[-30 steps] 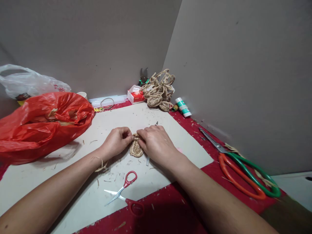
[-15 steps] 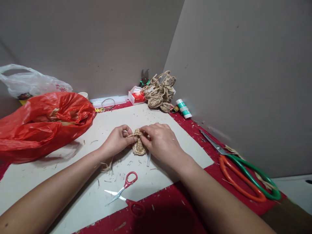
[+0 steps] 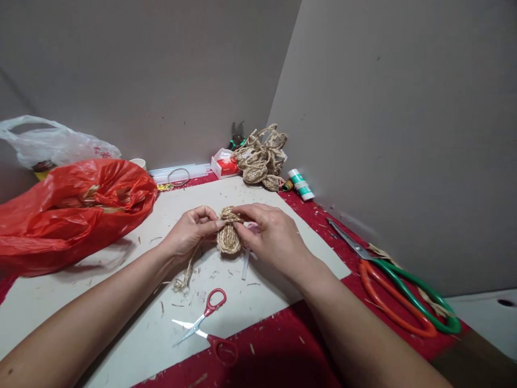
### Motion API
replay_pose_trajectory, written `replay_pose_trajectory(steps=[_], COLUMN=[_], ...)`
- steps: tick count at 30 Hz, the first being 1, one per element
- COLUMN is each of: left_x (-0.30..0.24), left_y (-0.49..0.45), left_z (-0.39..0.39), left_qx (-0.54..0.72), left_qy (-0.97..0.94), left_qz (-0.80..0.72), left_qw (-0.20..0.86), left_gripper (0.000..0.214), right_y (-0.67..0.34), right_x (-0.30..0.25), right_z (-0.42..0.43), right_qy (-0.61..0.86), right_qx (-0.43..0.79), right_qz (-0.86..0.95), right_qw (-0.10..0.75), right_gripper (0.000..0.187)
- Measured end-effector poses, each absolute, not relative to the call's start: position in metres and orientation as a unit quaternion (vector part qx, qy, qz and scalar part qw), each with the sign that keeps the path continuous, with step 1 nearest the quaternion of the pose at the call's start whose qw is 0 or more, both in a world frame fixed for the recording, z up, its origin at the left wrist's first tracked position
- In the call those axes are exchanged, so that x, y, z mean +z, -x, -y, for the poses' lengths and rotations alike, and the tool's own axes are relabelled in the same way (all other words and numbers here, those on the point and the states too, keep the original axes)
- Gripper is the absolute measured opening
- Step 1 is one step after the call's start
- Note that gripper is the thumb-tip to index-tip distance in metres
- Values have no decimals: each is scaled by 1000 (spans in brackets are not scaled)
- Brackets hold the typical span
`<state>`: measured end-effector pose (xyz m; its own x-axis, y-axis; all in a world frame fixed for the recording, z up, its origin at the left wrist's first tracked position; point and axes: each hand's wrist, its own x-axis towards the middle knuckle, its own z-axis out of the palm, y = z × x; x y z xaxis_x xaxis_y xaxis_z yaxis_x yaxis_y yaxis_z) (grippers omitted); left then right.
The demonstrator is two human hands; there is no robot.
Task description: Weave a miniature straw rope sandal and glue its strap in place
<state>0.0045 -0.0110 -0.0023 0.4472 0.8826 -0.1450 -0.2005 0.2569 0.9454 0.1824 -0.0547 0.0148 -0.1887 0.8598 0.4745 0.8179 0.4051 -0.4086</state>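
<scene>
Oval braided fibre, left grip, right grip

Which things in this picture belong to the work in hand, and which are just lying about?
In hand, or probably belonging:
braided piece, held by the left hand and right hand
small red-handled scissors, nearby
heap of braided loops, similar material

Apparently just lying about:
large scissors
red-and-white box
pliers-like tool
</scene>
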Motion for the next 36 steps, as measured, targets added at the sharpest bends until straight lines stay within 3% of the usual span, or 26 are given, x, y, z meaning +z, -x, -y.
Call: replay_pose_trajectory(steps=[4,10,21,28,34,36], left_x=[0,1,9,6,11,11], left_y=[-4,-2,2,2,-2,-4], left_z=[10,6,7,4,9,13], left_qx=[440,486,448,500,542,540], left_qy=[-492,-490,-487,-488,-514,-540], left_qz=[-362,-368,-339,-342,-334,-326], left_qw=[658,623,669,628,576,557], left_gripper=[29,31,47,35,33,29], right_y=[-184,-188,-185,-190,-187,-186], right_x=[21,27,21,23,23,21], right_z=[58,58,56,60,57,54], right_qy=[522,508,518,484,483,476], right_qx=[45,58,73,152,123,112], right_qz=[764,714,765,811,737,732], right_qw=[377,478,375,291,455,475], right_gripper=[30,20,14,9,9,15])
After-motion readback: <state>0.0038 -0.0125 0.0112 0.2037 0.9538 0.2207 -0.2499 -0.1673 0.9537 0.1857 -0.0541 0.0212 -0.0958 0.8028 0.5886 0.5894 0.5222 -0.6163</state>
